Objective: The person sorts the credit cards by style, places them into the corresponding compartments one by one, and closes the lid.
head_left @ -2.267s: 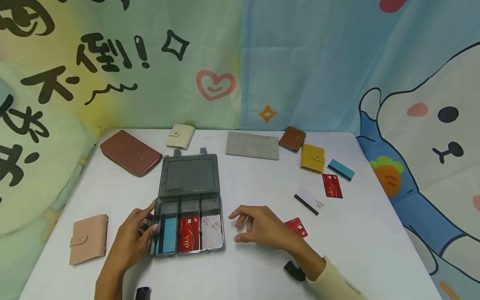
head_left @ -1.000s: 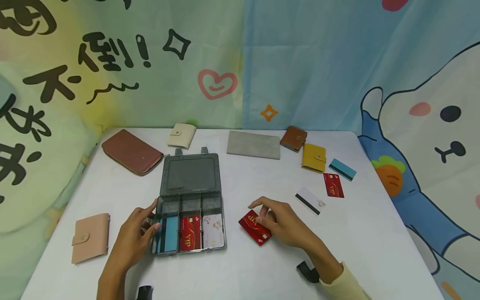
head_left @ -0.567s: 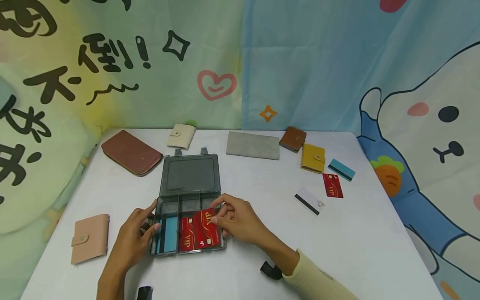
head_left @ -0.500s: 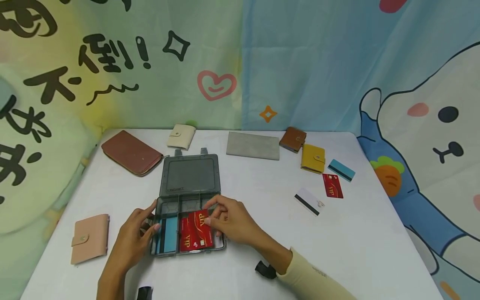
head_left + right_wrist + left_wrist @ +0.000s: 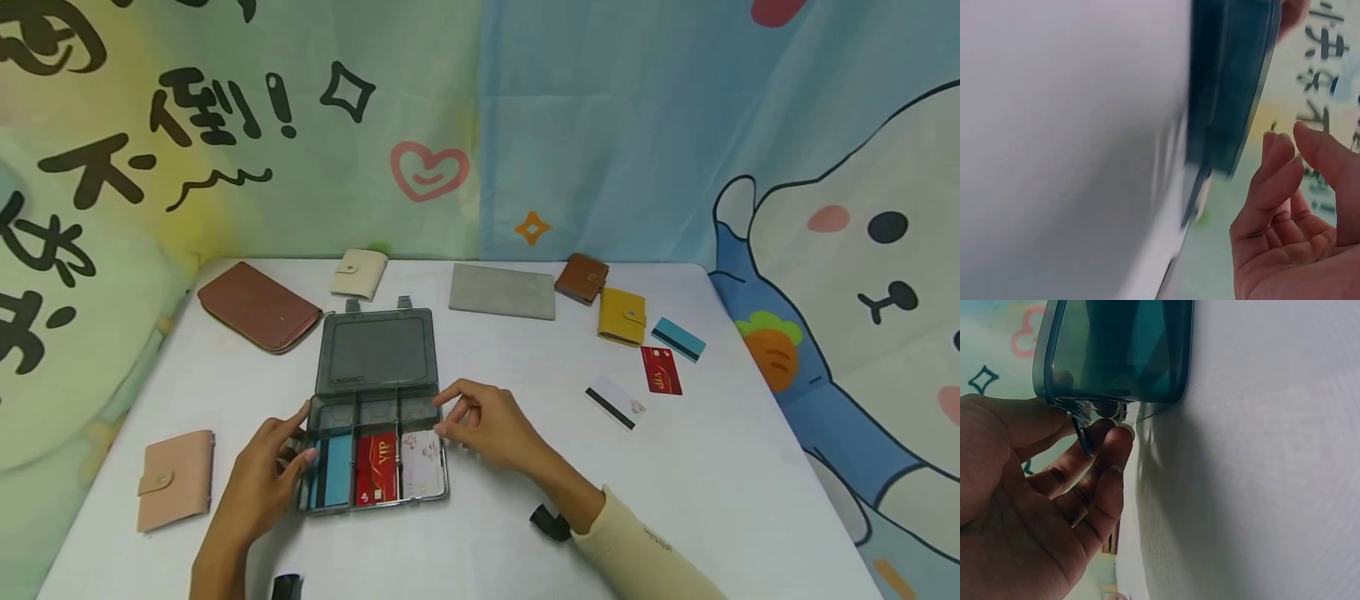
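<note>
A grey translucent divided plastic box (image 5: pixel 448 492) lies with its lid (image 5: pixel 378 350) folded back. Its near compartments hold blue cards (image 5: pixel 339 471) at left, a red VIP card (image 5: pixel 375 475) in the middle and a white card (image 5: pixel 423 467) at right. My left hand (image 5: pixel 258 475) grips the box's left side, thumb at the rim; in the left wrist view, fingertips meet a small clip (image 5: pixel 1085 434) on the side wall. My right hand (image 5: pixel 483 425) hovers at the box's right edge, fingers loosely bent, nothing between thumb and fingers in the right wrist view.
Right of the box lie a white card (image 5: pixel 615 402), a red card (image 5: pixel 662 371) and a blue card (image 5: pixel 678 339). Behind are yellow (image 5: pixel 622 317), brown (image 5: pixel 582 278), grey (image 5: pixel 502 292), cream (image 5: pixel 360 273) and long reddish-brown (image 5: pixel 258 307) wallets. A pink wallet (image 5: pixel 176 482) lies at left.
My right hand picked up a red VIP card from the table, carried it left to the box's middle compartment, let it go and drew back right. My left hand stayed on the box.
</note>
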`<state>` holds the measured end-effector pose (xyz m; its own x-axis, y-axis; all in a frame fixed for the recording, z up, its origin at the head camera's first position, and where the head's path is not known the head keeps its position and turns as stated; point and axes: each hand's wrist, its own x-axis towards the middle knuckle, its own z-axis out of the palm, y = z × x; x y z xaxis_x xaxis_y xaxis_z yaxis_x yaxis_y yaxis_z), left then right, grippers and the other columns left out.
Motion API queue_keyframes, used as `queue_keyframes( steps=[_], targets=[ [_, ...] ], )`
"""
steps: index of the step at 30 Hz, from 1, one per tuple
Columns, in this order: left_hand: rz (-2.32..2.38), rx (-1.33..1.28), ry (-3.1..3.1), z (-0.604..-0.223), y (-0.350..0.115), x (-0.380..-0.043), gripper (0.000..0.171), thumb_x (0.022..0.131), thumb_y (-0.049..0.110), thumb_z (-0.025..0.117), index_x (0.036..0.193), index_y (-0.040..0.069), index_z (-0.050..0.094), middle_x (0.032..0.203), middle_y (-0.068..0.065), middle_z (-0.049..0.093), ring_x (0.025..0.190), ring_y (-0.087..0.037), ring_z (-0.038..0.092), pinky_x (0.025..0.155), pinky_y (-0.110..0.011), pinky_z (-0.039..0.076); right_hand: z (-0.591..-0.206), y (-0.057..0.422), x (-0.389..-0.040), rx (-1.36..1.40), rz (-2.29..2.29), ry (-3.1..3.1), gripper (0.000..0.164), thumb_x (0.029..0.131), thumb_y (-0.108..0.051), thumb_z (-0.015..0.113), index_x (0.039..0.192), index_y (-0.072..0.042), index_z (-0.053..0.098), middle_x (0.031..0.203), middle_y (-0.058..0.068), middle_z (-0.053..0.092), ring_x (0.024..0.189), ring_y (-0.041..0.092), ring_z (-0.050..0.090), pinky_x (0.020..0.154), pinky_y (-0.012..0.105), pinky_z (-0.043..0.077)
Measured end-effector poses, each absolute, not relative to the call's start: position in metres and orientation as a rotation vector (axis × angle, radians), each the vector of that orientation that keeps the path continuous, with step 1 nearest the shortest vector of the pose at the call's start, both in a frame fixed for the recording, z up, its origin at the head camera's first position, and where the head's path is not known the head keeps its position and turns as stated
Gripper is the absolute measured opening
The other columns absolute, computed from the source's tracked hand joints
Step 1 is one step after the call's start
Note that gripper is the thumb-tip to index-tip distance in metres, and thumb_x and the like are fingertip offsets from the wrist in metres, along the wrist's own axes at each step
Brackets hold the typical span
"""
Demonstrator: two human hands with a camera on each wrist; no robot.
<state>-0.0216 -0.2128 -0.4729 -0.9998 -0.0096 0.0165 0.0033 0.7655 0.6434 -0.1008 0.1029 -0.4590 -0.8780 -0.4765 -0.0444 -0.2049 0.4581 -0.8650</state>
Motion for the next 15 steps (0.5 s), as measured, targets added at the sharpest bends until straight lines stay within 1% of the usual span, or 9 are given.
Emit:
queue_keyframes(
  steps=[4, 8, 12, 15],
  targets=[
    [-1.068, 0.019, -2.945, -0.472, -0.213, -0.021, 0.070, 0.092, 0.007, 0.070, 0.154, 0.017, 0.039, 0.112, -0.010, 0.056, 0.089, -0.021, 0.063, 0.073, -0.029, 0.055, -0.466, 0.139, -0.110, -0.466, -1.366, 2.506, 0.034, 0.086, -0.022, 0.080, 0.118, -0.017, 0.069, 0.085, -0.007, 0.071, 0.059, 0.016, 0.054, 0.051, 0.023, 0.042],
    [-1.067, 0.017, -2.947, -0.473, -0.213, -0.021, 0.070, 0.092, 0.007, 0.070, 0.154, 0.017, 0.039, 0.112, -0.011, 0.056, 0.090, -0.021, 0.063, 0.074, -0.031, 0.056, -0.470, 0.180, -0.119, -0.285, -1.284, 2.585, 0.040, 0.084, -0.026, 0.081, 0.121, -0.020, 0.067, 0.093, -0.003, 0.070, 0.068, 0.018, 0.052, 0.055, 0.025, 0.041],
    [-1.068, 0.015, -2.948, -0.473, -0.214, -0.022, 0.070, 0.092, 0.007, 0.070, 0.154, 0.017, 0.039, 0.113, -0.011, 0.056, 0.090, -0.022, 0.063, 0.074, -0.031, 0.056, -0.470, 0.219, -0.127, -0.083, -1.101, 2.710, 0.048, 0.083, -0.031, 0.082, 0.127, -0.025, 0.063, 0.103, 0.000, 0.069, 0.079, 0.020, 0.053, 0.063, 0.027, 0.045],
    [-1.069, 0.018, -2.948, -0.473, -0.214, -0.022, 0.071, 0.092, 0.007, 0.070, 0.154, 0.017, 0.038, 0.113, -0.011, 0.056, 0.090, -0.021, 0.063, 0.074, -0.031, 0.056, -0.469, 0.245, -0.131, 0.032, -0.961, 2.786, 0.054, 0.083, -0.034, 0.082, 0.132, -0.025, 0.059, 0.110, 0.005, 0.069, 0.087, 0.022, 0.056, 0.068, 0.029, 0.050]
  ],
)
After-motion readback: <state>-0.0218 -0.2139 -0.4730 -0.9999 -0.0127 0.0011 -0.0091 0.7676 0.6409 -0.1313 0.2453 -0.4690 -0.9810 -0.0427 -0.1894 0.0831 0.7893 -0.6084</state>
